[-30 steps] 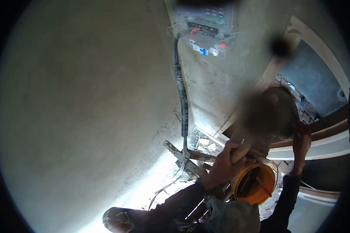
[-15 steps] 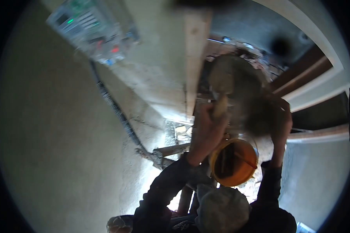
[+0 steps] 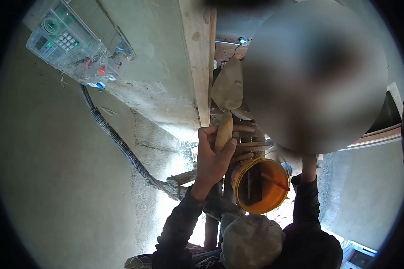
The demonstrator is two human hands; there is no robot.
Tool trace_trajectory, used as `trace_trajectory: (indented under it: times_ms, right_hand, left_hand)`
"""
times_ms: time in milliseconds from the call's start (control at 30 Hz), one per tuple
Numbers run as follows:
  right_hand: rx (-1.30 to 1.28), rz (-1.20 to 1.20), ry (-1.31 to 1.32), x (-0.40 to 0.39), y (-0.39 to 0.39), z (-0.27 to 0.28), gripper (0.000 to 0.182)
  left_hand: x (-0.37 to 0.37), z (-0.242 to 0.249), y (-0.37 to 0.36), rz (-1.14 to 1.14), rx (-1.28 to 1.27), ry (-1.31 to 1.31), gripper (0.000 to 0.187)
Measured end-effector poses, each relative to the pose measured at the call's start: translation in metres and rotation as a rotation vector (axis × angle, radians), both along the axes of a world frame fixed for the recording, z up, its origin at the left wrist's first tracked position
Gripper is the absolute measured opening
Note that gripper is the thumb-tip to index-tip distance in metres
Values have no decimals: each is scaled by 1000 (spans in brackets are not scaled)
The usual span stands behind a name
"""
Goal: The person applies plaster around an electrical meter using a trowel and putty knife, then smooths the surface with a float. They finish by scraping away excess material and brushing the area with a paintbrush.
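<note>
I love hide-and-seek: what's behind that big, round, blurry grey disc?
Below the disc, a bare right wrist and black fabric sleeve show; at its right edge, a narrow pale strip of frame. The right hand and anything else directly behind are covered.

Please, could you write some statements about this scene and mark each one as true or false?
1. The left hand holds a grey-bladed trowel by its pale wooden handle. True.
2. The round orange plastic bucket is at the lower right of this hand in the picture. True.
3. The trowel's blade is inside the bucket. False: it points away from it, beyond the hand.
4. The transparent plastic box with keypad shows a red light. True.
5. The right hand is fully visible. False: a large, round, grey, blurred disc hides it.
</note>
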State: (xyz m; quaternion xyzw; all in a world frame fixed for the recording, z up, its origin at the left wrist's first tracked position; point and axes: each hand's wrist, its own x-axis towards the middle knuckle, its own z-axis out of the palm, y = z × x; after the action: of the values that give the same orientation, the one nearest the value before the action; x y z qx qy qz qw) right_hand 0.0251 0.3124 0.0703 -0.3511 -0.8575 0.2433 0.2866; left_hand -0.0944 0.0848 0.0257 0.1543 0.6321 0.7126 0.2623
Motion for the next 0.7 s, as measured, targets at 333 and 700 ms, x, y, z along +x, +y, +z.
trace_trajectory:
  times_ms: [333,700]
  right_hand:
    - [-226,48,423,29,10,-28,25]
    - [-133,-8,388,34,0,-15,25]
  left_hand:
    - [-13,29,20,-102,-2,-98,41]
    - [-37,29,53,-160,-162,47,46]
